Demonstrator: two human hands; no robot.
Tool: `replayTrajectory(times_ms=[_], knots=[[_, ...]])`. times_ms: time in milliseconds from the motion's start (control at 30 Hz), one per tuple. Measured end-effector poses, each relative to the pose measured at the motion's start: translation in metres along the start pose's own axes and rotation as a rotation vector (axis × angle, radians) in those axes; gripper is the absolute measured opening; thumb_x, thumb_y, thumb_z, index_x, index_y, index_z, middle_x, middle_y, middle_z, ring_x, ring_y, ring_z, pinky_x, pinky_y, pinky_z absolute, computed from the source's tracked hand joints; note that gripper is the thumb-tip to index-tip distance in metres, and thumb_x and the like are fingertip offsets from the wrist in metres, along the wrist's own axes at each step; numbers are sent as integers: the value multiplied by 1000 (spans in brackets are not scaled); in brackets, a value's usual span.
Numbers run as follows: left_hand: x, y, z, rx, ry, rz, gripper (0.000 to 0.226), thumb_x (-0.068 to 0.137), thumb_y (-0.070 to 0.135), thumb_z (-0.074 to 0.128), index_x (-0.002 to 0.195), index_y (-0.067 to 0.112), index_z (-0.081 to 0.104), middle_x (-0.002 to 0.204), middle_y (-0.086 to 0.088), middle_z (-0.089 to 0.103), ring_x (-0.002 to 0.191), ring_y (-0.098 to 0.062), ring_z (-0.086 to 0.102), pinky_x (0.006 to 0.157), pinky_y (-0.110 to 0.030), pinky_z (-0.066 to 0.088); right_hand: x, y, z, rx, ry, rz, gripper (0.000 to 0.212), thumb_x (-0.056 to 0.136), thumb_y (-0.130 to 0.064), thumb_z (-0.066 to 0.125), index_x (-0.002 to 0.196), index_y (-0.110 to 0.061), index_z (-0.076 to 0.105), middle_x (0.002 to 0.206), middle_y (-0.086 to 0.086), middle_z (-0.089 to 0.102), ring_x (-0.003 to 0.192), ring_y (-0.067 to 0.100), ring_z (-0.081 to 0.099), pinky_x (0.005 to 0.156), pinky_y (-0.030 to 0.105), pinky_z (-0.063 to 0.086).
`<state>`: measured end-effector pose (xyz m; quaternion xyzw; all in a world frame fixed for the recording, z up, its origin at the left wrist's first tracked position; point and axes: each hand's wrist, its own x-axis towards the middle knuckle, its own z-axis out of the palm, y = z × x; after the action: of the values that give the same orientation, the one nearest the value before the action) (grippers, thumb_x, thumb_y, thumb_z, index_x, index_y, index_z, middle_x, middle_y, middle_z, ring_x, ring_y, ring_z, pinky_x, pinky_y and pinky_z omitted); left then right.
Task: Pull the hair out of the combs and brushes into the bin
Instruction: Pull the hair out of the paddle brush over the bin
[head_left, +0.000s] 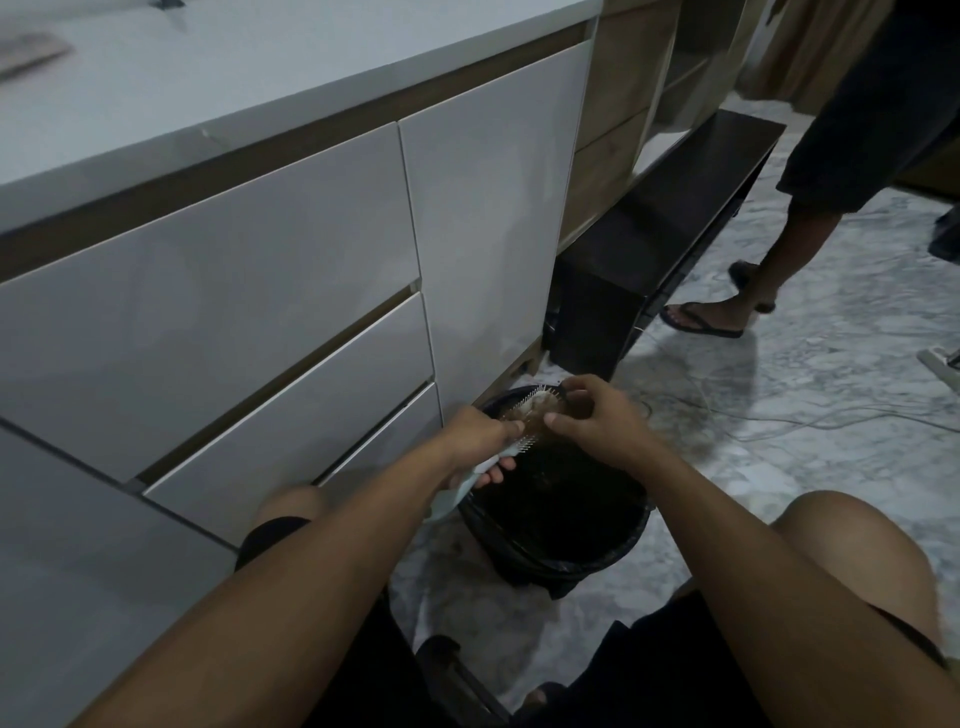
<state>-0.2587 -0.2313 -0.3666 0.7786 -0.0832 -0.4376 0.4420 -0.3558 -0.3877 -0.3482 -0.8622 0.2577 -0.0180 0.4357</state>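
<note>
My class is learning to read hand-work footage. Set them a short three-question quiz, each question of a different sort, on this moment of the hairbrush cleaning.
1. True or false: the brush is held over the open bin.
2. Which hand grips the brush by its pale handle? A) left hand B) right hand C) neither
3. Fill in: the right hand's fingers pinch at the brush's ____.

Key
1. True; the black-lined bin sits directly beneath it, on the floor beside the white cabinet.
2. A.
3. Bristles, where a clump of hair sits.
</note>
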Motion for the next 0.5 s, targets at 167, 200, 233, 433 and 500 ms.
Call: replayTrajectory(times_ms=[167,200,233,433,500], knots=[[-1,1,4,1,29,16,31,96,31,56,85,3,61,69,-10,63,42,-16,50,37,-19,35,6,8,1,-21,141,-37,27,77,-19,77,101,-16,66,93,1,69,81,14,65,77,21,55],[-1,0,4,0,28,15,31,96,31,56,85,3,61,69,-10,63,42,-15,50,37,-19,35,8,8,-1,-48,166,-42,15,77,-18,77,90,-19,68,87,0,70,80,14,65,78,26,56],[0,0,4,0,29,10,31,96,32,56,87,3,61,69,-10,63,42,-15,50,36,-19,35,9,8,-3,-61,179,-35,11,77,-17,77,80,-23,68,83,0,70,79,16,66,79,34,57],[3,-7,0,1,75,-8,30,96,32,56,95,2,60,68,-10,62,42,-15,49,38,-19,35,13,10,-16,-110,274,-9,30,76,1,63,73,-29,64,84,0,69,84,20,65,77,41,57],[3,-9,0,-6,87,-15,30,96,32,56,96,2,59,67,-10,61,43,-16,49,38,-19,35,14,11,-15,-115,232,-38,31,74,-1,64,76,-32,64,86,-2,69,85,18,65,78,39,57]])
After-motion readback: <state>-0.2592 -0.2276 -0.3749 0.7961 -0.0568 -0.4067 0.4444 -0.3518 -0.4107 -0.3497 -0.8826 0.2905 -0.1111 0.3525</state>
